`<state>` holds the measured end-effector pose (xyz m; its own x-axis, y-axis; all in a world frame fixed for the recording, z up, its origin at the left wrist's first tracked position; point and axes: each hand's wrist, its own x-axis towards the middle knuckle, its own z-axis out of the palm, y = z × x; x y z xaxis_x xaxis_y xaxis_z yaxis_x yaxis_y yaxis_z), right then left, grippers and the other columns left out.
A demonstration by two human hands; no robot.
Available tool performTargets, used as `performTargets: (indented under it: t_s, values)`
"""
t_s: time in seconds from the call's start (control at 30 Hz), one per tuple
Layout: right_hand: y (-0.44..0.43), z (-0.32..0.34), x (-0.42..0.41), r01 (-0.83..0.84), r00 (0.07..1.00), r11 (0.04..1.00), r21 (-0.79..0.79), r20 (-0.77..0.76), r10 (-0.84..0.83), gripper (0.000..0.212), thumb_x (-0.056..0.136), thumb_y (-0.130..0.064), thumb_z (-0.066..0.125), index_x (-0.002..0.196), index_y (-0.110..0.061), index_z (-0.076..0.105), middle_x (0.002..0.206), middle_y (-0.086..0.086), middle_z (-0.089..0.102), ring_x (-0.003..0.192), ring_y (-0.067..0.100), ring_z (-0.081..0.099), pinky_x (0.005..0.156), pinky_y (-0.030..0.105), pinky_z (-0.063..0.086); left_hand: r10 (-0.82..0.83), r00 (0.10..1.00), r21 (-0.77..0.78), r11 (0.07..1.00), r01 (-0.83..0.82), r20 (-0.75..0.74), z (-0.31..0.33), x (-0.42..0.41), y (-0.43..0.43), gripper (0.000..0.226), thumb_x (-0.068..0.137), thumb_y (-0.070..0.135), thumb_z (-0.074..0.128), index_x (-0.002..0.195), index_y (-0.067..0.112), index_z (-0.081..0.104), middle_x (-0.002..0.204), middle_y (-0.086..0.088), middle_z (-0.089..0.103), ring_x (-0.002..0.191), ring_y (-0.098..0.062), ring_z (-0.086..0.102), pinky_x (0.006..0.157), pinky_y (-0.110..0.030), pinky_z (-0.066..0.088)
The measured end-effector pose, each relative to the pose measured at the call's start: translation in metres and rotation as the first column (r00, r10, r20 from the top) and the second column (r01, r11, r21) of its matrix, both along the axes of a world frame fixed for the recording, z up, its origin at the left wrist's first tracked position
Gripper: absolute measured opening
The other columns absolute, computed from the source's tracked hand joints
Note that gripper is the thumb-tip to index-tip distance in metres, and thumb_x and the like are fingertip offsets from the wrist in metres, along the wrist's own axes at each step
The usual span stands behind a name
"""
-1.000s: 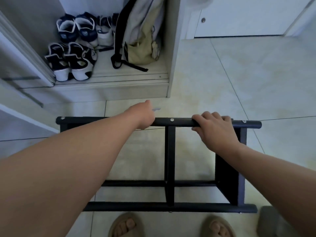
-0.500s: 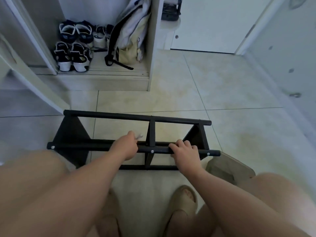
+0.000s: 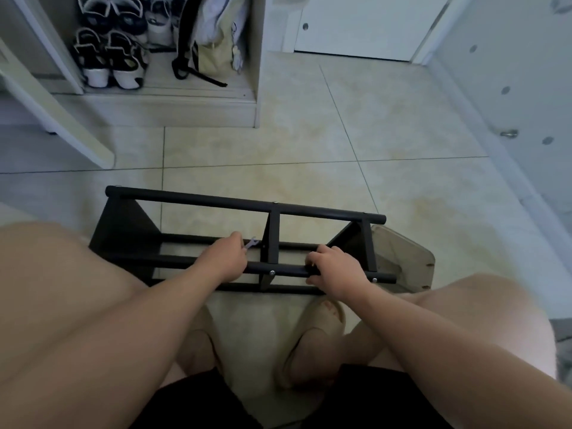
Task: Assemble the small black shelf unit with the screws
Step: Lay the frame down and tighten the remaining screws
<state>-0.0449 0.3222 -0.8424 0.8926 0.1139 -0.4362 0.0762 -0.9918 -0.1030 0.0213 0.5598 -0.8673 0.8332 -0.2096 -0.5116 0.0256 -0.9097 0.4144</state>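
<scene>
1. Closest in: squatting low, knees wide, beige sandals point(image 3: 323, 317) planted on the tiled floor point(image 3: 402, 156).
2. Left hand point(image 3: 227, 261) curled tight round a small silver wrench point(image 3: 251, 243), tool head poking out past the fingers, hand set over the near top rail point(image 3: 288, 270).
3. Right hand point(image 3: 335, 270) wrapped round that same rail, clamped on just right of the centre post. Hands apart, one either side of it.
4. Black shelf unit point(image 3: 216, 200) upright on the floor, just beyond the toes, silver screws point(image 3: 271, 273) showing on the near rail.
5. Just beside its right end, a beige object point(image 3: 402, 258), hard to identify.
6. Far back left: open cabinet point(image 3: 154, 109), dark-and-white sneakers point(image 3: 120, 60), pale backpack point(image 3: 213, 54). White door point(image 3: 356, 26) beyond.
</scene>
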Motion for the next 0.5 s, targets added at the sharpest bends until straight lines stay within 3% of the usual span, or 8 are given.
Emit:
performTargets:
  t_s: [0.17, 0.33, 0.43, 0.5]
  values:
    - [-0.005, 0.001, 0.004, -0.026, 0.999, 0.999, 0.022, -0.041, 0.027, 0.039, 0.093, -0.043, 0.067, 0.127, -0.026, 0.059, 0.123, -0.003, 0.054, 0.116, 0.022, 0.05, 0.08, 0.032, 0.039, -0.002, 1.0, -0.015, 1.0, 0.002, -0.025, 0.001, -0.004, 0.003, 0.016, 0.104, 0.031, 0.041, 0.102, 0.018, 0.048, 0.092, -0.004, 0.059, 0.081, -0.022, 0.057, 0.064, -0.036, 0.043]
    - [0.0, 0.001, 0.017, -0.103, 0.983, 0.972, 0.21, 0.172, 0.067, 0.076, 0.087, -0.067, 0.06, 0.148, -0.024, 0.044, 0.141, 0.001, 0.048, 0.129, 0.026, 0.043, 0.107, 0.041, 0.039, 0.044, 0.996, -0.035, 0.998, -0.047, -0.079, 0.004, 0.008, 0.006, 0.015, 0.103, 0.031, 0.045, 0.098, 0.019, 0.052, 0.091, -0.003, 0.06, 0.077, -0.018, 0.055, 0.057, -0.032, 0.038]
    - [0.011, -0.005, 0.032, -0.194, 0.975, 0.964, 0.181, 0.143, 0.169, 0.106, 0.075, -0.088, 0.044, 0.16, -0.036, 0.01, 0.168, 0.001, 0.007, 0.154, 0.026, 0.003, 0.124, 0.048, 0.009, 0.041, 0.994, -0.021, 0.999, -0.043, -0.103, 0.004, 0.016, 0.008, 0.008, 0.099, 0.026, 0.053, 0.096, 0.02, 0.057, 0.097, -0.003, 0.063, 0.085, -0.021, 0.057, 0.062, -0.031, 0.038]
    - [0.017, -0.013, 0.045, -0.265, 0.959, 0.962, 0.068, 0.124, 0.256, 0.12, 0.066, -0.099, 0.035, 0.159, -0.039, -0.013, 0.167, -0.002, -0.026, 0.153, 0.024, -0.024, 0.122, 0.049, -0.011, 0.07, 0.992, -0.039, 0.996, -0.074, -0.103, 0.003, 0.022, 0.008, 0.007, 0.096, 0.021, 0.059, 0.09, 0.023, 0.061, 0.1, -0.003, 0.068, 0.092, -0.022, 0.06, 0.071, -0.03, 0.041]
